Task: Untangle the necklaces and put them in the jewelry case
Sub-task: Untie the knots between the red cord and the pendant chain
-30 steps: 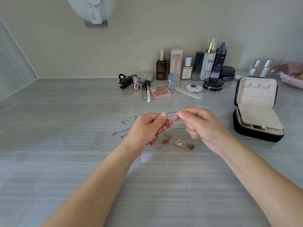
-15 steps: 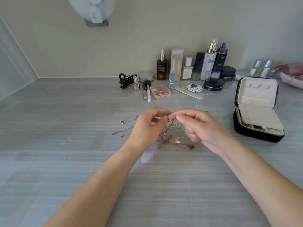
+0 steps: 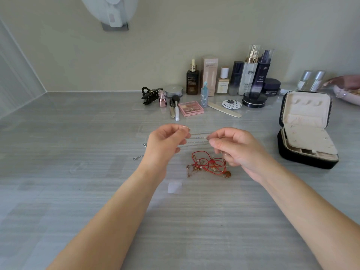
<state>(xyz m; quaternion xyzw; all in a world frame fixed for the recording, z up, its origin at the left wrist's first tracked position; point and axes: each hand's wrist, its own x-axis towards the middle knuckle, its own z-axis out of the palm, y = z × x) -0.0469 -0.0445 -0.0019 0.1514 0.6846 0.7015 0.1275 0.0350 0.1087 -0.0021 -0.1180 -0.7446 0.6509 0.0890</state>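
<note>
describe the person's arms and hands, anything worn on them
Both are bare: the left forearm and right forearm show no sleeve to the frame edge. No watch or bracelet at either wrist, and no ring shows on the left hand or right hand.

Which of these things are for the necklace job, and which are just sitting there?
For the job: silver chain stretched between the left hand and right hand; tangled red cord and gold chain; open jewelry case.

Just lying about: hair claw, makeup brush, eyeshadow palette, nail file, bottles.
</note>
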